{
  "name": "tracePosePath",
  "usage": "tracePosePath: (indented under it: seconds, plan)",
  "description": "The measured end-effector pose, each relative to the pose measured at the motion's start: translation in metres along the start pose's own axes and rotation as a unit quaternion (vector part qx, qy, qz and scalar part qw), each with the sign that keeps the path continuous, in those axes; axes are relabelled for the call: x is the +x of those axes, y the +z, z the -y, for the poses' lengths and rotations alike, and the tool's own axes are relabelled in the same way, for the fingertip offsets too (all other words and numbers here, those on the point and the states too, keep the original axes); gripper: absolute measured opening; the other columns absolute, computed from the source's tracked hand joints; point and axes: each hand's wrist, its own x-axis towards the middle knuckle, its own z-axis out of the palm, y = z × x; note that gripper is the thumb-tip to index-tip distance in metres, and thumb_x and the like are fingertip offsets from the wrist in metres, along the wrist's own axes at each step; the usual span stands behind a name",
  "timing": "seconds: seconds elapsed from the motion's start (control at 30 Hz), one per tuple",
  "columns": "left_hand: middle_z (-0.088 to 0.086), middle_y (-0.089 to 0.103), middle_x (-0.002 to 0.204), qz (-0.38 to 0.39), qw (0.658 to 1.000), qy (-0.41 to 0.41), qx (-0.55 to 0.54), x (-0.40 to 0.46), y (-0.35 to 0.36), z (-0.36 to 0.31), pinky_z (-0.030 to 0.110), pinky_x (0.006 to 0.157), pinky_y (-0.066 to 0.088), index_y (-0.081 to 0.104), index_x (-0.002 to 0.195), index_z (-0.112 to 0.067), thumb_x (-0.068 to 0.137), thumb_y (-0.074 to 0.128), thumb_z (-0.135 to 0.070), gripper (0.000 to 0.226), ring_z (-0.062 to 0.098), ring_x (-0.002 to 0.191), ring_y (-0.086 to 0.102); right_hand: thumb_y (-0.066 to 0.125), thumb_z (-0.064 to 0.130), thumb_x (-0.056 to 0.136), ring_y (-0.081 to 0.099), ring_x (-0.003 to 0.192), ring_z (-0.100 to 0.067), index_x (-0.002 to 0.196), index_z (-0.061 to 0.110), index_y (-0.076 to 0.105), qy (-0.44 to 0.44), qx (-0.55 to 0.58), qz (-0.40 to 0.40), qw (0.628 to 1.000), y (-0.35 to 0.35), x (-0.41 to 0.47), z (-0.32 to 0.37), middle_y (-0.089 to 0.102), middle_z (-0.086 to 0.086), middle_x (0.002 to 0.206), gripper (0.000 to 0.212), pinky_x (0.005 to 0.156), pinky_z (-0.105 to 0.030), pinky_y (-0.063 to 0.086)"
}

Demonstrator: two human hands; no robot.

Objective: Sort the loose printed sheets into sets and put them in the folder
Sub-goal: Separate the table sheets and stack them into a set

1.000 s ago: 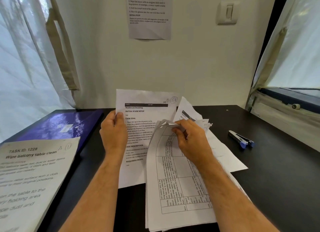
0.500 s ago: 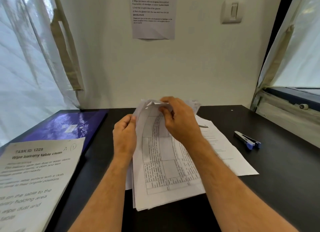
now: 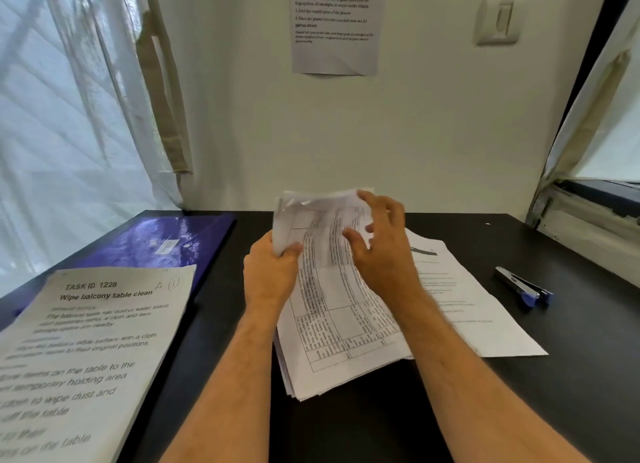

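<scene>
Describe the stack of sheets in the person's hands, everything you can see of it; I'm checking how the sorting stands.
The stack of sheets is white printer paper, several leaves thick, edges fanned unevenly at its near end. The top sheet carries a printed table of small text, turned sideways to the viewer. Its near end rests on the black table; its far end is lifted and curled. The left hand grips its left edge; the right hand touches the top leaves with spread fingers. It overlaps another printed sheet lying flat to the right.

Stapler (image 3: 523,285) on table's (image 3: 398,424) right
</scene>
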Motion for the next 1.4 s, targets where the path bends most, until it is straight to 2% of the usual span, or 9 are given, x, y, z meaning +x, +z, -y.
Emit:
tracePosePath:
  seconds: [0.17,0.33,0.47,0.6,0.77,0.93,1.1,1.27,1.4]
  plan:
    - [0.008,0.076,0.1,0.016,0.948,-0.149,-0.281,0.011,-0.015,0.002,0.048,0.078,0.06,0.07,0.11,-0.016,0.093,0.064,-0.008,0.019,0.029,0.091,0.074,0.071,0.039,0.089,0.04,0.14,-0.025,0.155,0.032,0.022,0.174,0.025,0.039,0.984,-0.021,-0.014,-0.026,0.035,0.001,0.157,0.083,0.111,-0.048,0.041]
    - [0.012,0.076,0.101,0.039,0.93,-0.204,-0.304,0.018,-0.02,0.011,0.046,0.073,0.06,0.068,0.115,-0.011,0.091,0.065,-0.006,0.024,0.032,0.091,0.074,0.059,0.052,0.093,0.063,0.116,-0.021,0.148,0.032,0.038,0.246,0.024,0.147,0.958,-0.031,-0.018,-0.03,0.057,0.004,0.139,0.062,0.098,-0.044,0.052]
    - [0.013,0.076,0.102,0.029,0.927,-0.225,-0.298,0.021,-0.023,0.017,0.047,0.074,0.059,0.068,0.116,-0.009,0.09,0.066,-0.006,0.026,0.034,0.094,0.073,0.036,0.069,0.094,0.067,0.086,-0.014,0.122,0.026,0.063,0.311,-0.028,0.225,0.923,-0.037,-0.02,-0.03,0.069,0.006,0.102,0.058,0.083,-0.034,0.054]
    - [0.015,0.075,0.105,0.017,0.903,-0.236,-0.359,0.025,-0.031,0.018,0.043,0.068,0.061,0.067,0.115,-0.006,0.092,0.061,-0.002,0.024,0.034,0.094,0.073,0.029,0.073,0.091,0.064,0.09,-0.018,0.108,0.023,0.066,0.323,-0.025,0.209,0.923,-0.04,-0.018,-0.026,0.067,0.001,0.102,0.064,0.087,-0.035,0.049]
    - [0.014,0.073,0.113,0.03,0.89,-0.228,-0.394,0.027,-0.034,0.02,0.041,0.072,0.058,0.065,0.119,-0.009,0.097,0.054,-0.005,0.025,0.032,0.098,0.072,0.042,0.067,0.091,0.062,0.089,-0.004,0.13,0.027,0.06,0.237,0.064,0.144,0.959,-0.043,-0.013,-0.019,0.064,0.012,0.119,0.058,0.075,-0.022,0.048]
    - [0.015,0.071,0.121,0.041,0.876,-0.206,-0.434,0.032,-0.047,0.024,0.058,0.096,0.049,0.065,0.12,-0.012,0.096,0.054,-0.013,0.027,0.035,0.111,0.068,0.023,0.077,0.089,0.063,0.097,-0.015,0.117,0.024,0.069,0.304,0.096,0.176,0.932,-0.038,-0.018,-0.023,0.069,0.003,0.109,0.076,0.093,-0.033,0.044]
    - [0.015,0.07,0.121,0.072,0.878,-0.237,-0.41,0.031,-0.048,0.027,0.049,0.079,0.059,0.062,0.129,-0.011,0.096,0.055,-0.013,0.033,0.033,0.105,0.07,0.021,0.09,0.076,0.07,0.097,-0.022,0.116,0.029,0.07,0.31,0.118,0.182,0.926,-0.044,-0.014,-0.022,0.074,-0.002,0.108,0.088,0.103,-0.049,0.047]
    - [0.016,0.073,0.108,0.132,0.875,-0.295,-0.36,0.027,-0.042,0.028,0.042,0.065,0.06,0.061,0.13,-0.007,0.096,0.056,-0.014,0.035,0.031,0.085,0.074,0.054,0.067,0.081,0.071,0.103,-0.033,0.121,0.02,0.067,0.354,0.32,0.189,0.858,-0.054,-0.011,-0.016,0.073,-0.013,0.114,0.063,0.083,-0.043,0.057]
    - [0.018,0.074,0.103,0.165,0.884,-0.311,-0.308,0.021,-0.037,0.024,0.04,0.06,0.059,0.061,0.127,-0.004,0.095,0.057,-0.008,0.032,0.03,0.078,0.074,0.055,0.034,0.094,0.07,0.103,-0.038,0.127,0.012,0.062,0.378,0.38,0.226,0.813,-0.057,-0.013,-0.018,0.072,-0.017,0.114,0.04,0.088,-0.049,0.056]
